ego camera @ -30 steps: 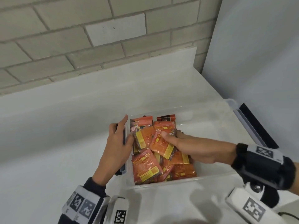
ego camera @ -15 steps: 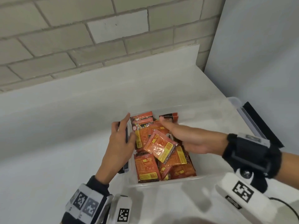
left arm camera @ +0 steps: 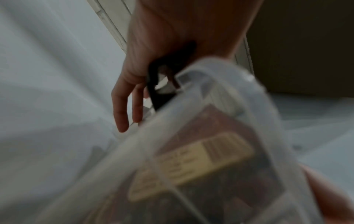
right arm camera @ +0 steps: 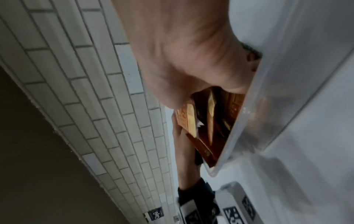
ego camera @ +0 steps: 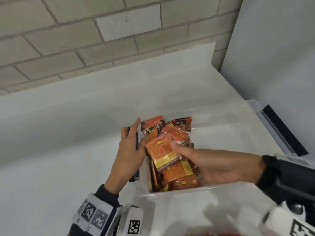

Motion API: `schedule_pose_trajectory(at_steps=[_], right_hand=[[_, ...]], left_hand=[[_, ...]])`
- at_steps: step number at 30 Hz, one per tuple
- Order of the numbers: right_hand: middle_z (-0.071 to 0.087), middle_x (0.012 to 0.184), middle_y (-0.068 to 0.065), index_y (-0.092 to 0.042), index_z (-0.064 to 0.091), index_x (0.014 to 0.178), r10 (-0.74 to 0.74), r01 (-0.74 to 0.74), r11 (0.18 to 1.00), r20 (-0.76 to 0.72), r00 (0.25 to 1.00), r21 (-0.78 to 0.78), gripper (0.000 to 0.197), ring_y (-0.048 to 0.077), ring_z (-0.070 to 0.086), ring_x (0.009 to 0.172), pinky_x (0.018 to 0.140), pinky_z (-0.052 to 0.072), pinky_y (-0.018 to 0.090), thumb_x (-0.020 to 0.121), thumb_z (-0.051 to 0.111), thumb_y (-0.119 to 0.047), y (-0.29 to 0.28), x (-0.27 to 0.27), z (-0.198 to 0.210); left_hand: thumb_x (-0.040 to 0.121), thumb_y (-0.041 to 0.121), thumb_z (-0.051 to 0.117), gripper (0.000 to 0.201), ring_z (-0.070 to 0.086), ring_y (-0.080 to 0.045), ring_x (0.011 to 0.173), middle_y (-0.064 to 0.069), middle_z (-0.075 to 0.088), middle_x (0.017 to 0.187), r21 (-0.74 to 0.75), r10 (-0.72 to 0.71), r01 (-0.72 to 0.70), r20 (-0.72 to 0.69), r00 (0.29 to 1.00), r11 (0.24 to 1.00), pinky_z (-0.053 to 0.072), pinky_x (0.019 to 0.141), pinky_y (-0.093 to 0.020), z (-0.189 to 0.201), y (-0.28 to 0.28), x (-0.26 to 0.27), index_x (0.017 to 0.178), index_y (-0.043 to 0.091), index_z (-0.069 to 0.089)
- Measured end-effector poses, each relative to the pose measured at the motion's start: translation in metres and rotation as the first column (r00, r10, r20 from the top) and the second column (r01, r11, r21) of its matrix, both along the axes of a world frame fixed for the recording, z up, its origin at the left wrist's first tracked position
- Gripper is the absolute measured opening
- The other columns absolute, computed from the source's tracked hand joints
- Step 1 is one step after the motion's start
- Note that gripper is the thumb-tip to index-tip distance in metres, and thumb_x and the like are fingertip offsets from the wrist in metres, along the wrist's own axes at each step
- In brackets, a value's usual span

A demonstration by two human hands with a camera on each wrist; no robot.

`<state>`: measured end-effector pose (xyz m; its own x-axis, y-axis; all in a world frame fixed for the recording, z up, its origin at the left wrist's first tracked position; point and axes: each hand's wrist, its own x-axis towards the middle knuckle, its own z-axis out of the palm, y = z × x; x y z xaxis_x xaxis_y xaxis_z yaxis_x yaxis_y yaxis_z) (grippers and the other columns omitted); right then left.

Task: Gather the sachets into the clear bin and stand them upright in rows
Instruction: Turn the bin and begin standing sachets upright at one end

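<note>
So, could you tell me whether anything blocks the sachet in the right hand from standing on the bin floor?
Yes: directly beneath the held sachet, loose sachets lie piled across the left end of the clear bin. The right hand grips it above them.

The clear bin (ego camera: 170, 191) is smooth, translucent plastic. Inside it, the sachets (ego camera: 161, 149) are printed film with a slight sheen. Behind it is a matt, rough brick wall (ego camera: 85, 40), and under it a matt white counter (ego camera: 51, 150).
</note>
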<state>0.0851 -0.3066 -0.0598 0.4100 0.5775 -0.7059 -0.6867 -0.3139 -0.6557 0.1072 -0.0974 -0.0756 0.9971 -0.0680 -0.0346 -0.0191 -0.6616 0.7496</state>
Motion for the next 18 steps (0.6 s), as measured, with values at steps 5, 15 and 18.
schedule_pose_trajectory(at_steps=[5, 15, 18], right_hand=[[0.005, 0.162, 0.004, -0.039, 0.012, 0.152, -0.157, 0.183, 0.956, 0.128, 0.979, -0.227, 0.080, 0.037, 0.002, 0.148, 0.117, 0.012, 0.058, 0.083, 0.037, -0.072, -0.027, 0.015, 0.032], [0.039, 0.151, -0.005, -0.039, 0.032, 0.147, -0.181, 0.204, 0.976, 0.247, 0.952, -0.070, 0.092, 0.022, 0.029, 0.144, 0.118, 0.013, 0.057, 0.069, 0.049, -0.086, 0.001, 0.047, 0.008], [0.032, 0.149, -0.004, -0.036, 0.019, 0.151, -0.275, 0.299, 0.951, 0.228, 0.934, -0.079, 0.080, 0.023, 0.009, 0.149, 0.120, 0.005, 0.052, 0.085, 0.037, -0.076, -0.005, 0.037, 0.029]], left_hand=[[0.100, 0.020, 0.045, 0.056, 0.043, 0.017, 0.091, 0.012, 0.028, 0.123, -0.003, 0.004, -0.004, -0.010, 1.000, 1.000, 0.031, 0.071, 0.002, -0.002, 0.002, -0.004, 0.150, 0.029, 0.022], [0.099, 0.021, 0.047, 0.057, 0.044, 0.001, 0.089, 0.010, 0.029, 0.123, 0.029, 0.016, -0.016, 0.005, 1.000, 0.999, 0.037, 0.070, -0.010, -0.002, 0.000, -0.003, 0.150, 0.029, 0.022], [0.099, 0.021, 0.046, 0.057, 0.043, 0.000, 0.091, 0.011, 0.028, 0.122, 0.042, 0.016, -0.017, 0.005, 1.000, 0.999, 0.037, 0.074, -0.011, -0.001, 0.001, -0.004, 0.151, 0.029, 0.022]])
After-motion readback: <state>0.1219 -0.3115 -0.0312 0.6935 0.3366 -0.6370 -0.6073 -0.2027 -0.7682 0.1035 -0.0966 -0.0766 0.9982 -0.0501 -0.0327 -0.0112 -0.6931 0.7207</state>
